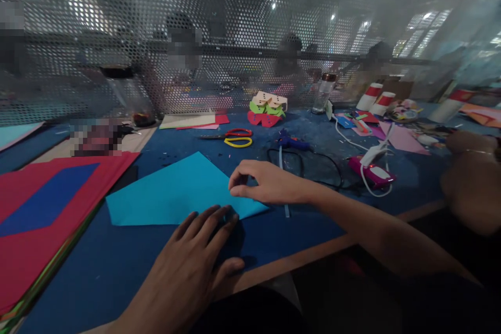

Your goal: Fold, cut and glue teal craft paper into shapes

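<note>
A folded turquoise paper (168, 193) lies on the blue table, its peak pointing away from me. My left hand (199, 250) rests palm down at the paper's near edge, fingers spread and the fingertips on the fold. Over the paper's right part is my right hand (262, 180), its thumb and index finger curled toward each other; whether anything is between them is too small to tell. Behind the paper are scissors (238, 138) with red and yellow handles. A blue glue gun (291, 141) and a narrow pale strip (281, 156) lie beyond my right hand.
Red sheets (97, 188) with a blue piece on top cover the left side. Farther back are cut paper shapes (268, 107), a glass bottle (324, 94) and a perforated screen (242, 26). A magenta device (373, 173) with a white cable and another person's arm (469, 182) are at right.
</note>
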Demonstrator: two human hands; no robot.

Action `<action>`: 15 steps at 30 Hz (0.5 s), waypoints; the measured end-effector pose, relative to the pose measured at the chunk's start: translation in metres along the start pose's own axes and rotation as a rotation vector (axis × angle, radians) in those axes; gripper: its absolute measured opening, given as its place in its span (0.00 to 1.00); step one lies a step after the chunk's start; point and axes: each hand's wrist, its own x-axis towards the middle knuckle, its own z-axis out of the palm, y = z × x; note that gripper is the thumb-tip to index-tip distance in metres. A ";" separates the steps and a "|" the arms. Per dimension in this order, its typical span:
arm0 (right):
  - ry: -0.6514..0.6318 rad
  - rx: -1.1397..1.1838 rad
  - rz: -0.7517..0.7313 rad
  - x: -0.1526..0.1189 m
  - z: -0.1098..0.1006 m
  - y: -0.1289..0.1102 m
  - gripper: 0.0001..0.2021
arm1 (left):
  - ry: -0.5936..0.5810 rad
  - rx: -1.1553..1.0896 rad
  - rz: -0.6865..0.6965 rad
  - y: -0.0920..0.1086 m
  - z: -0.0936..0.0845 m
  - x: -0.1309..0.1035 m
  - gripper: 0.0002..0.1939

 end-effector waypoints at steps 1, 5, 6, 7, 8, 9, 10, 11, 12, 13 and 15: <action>-0.010 0.003 0.004 -0.004 0.002 -0.005 0.06 | -0.007 -0.002 -0.002 0.000 0.001 0.000 0.31; -0.038 -0.084 0.043 -0.018 0.020 -0.014 0.13 | -0.030 -0.010 -0.015 0.001 0.004 -0.002 0.30; -0.039 -0.099 0.065 -0.020 0.025 -0.014 0.14 | -0.029 -0.010 -0.017 0.001 0.004 -0.003 0.30; -0.033 -0.110 0.087 -0.021 0.031 -0.014 0.15 | -0.025 -0.009 -0.015 0.001 0.005 -0.003 0.30; -0.020 -0.119 0.110 -0.022 0.036 -0.013 0.15 | -0.018 -0.006 -0.013 0.001 0.005 -0.003 0.30; -0.006 -0.126 0.129 -0.023 0.040 -0.012 0.15 | -0.008 -0.003 -0.010 0.001 0.005 -0.003 0.30; 0.010 -0.132 0.144 -0.023 0.043 -0.012 0.16 | 0.001 -0.001 -0.008 0.001 0.006 -0.003 0.31; 0.024 -0.137 0.155 -0.023 0.046 -0.011 0.16 | 0.008 0.000 -0.006 0.001 0.006 -0.003 0.31; 0.037 -0.143 0.164 -0.023 0.048 -0.011 0.16 | 0.012 -0.002 -0.008 0.001 0.007 -0.003 0.31; 0.051 -0.149 0.170 -0.023 0.050 -0.011 0.16 | 0.014 -0.004 -0.010 0.001 0.007 -0.003 0.31; 0.076 -0.164 0.186 -0.023 0.052 -0.011 0.16 | 0.018 -0.012 -0.016 0.002 0.008 -0.003 0.31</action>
